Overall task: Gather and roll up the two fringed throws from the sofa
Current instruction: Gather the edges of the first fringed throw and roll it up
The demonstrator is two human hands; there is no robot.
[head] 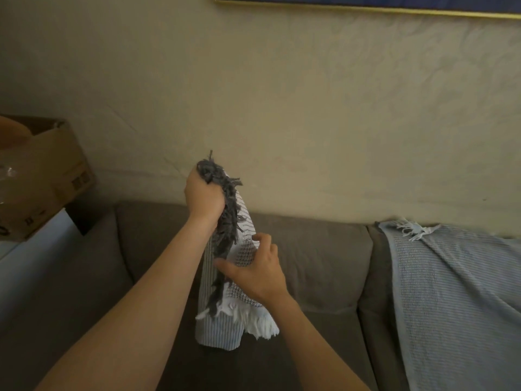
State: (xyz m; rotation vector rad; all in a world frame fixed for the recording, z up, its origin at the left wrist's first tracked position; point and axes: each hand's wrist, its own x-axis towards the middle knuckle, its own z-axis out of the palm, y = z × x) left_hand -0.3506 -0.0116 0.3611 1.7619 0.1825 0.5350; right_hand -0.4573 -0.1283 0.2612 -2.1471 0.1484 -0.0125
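Two fringed throws are counted: one grey-and-white throw point(244, 251), held up in a bundle, and one pale blue throw point(451, 283), draped over the sofa back. Two hands are seen, the left hand point(204, 194) and the right hand point(255, 270), both gripping the first throw. One sofa point(315, 249), one cardboard box point(42, 170) and one framed picture point(366, 0) are made out

The left hand point(204, 197) grips the top of a bunched gray throw point(217, 334), held upright over the sofa point(315, 263), and dark fringe point(225, 221) spills from the fist. Lower down, the right hand point(253, 275) holds the cloth, thumb across its near face. White fringe point(259, 320) hangs below. At right a blue throw point(451, 292) drapes over the sofa back. A cardboard box point(42, 176) sits far left.
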